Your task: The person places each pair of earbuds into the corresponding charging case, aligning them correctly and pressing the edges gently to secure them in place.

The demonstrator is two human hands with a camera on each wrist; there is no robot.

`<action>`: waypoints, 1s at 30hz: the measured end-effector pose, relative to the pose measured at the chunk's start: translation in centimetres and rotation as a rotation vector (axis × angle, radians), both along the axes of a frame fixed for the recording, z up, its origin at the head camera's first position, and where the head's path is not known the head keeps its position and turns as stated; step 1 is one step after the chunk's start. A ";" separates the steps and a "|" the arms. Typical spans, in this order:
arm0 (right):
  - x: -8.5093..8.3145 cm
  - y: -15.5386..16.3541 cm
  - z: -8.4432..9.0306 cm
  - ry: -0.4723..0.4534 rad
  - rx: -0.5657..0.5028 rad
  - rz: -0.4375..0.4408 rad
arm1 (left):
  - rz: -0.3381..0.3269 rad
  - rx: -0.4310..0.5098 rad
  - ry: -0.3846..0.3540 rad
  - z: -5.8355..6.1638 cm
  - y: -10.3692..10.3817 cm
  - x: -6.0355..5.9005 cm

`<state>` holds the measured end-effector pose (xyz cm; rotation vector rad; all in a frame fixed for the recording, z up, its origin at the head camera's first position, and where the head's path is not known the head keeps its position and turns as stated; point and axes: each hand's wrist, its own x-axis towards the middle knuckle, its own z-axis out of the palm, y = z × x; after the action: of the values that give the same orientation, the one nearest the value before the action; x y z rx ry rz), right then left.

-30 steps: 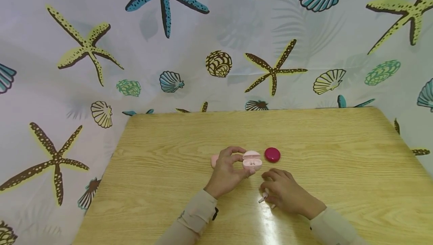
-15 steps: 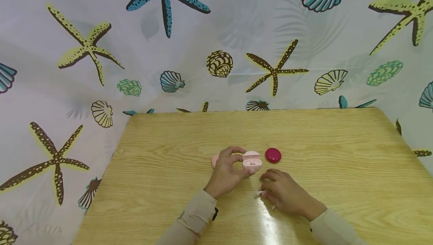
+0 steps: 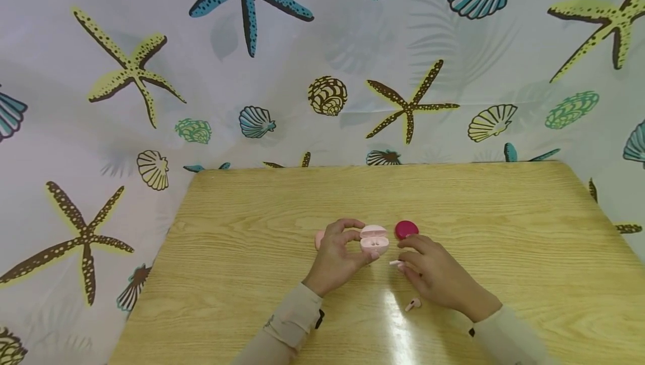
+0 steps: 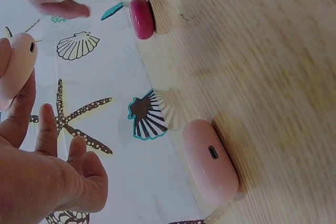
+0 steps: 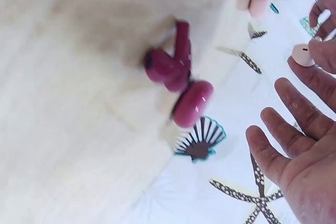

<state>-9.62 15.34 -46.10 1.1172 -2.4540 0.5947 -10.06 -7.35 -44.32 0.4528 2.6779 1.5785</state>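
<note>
My left hand (image 3: 340,258) holds a pale pink earbud case (image 3: 374,246), its lid raised and its inside facing me. In the left wrist view the case (image 4: 20,66) shows a small dark port. Just right of it, my right hand (image 3: 438,275) pinches a pale pink earbud (image 3: 395,263) between thumb and forefinger, apart from the case. Another pale earbud (image 3: 413,304) lies on the table below that hand. Beyond my right fingertips sits a crimson case (image 3: 406,229), partly covered. Crimson earbuds (image 5: 170,69) lie near it in the right wrist view, hidden in the head view.
A darker pink case (image 4: 210,163) lies on the wooden table (image 3: 252,208) and is mostly hidden behind my left hand in the head view. A cloth (image 3: 282,68) printed with starfish and shells hangs behind the table.
My right hand has moved up and toward the case with one pale earbud, leaving the other in plain view on the table. My left hand and the case have hardly moved.
</note>
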 end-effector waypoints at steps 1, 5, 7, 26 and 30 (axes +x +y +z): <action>-0.1 0.1 0.3 0.010 -0.010 -0.010 | -0.001 -0.001 0.008 0.0 0.0 0.0; -0.5 0.2 1.6 0.030 -0.049 -0.024 | -0.007 0.007 0.021 -0.1 0.0 -0.1; -0.6 0.1 2.2 0.040 -0.066 -0.016 | -0.011 0.007 0.025 -0.2 0.0 -0.1; -1.3 -2.2 6.6 0.261 -0.025 0.062 | -0.060 -0.016 0.004 0.0 0.3 0.0; -1.6 -2.4 6.9 0.345 0.058 0.075 | -0.081 -0.047 0.030 -0.1 0.3 0.1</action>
<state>-11.26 12.89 -39.25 1.2248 -2.1532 0.3209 -9.93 -7.07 -44.40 0.5813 2.6749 1.4964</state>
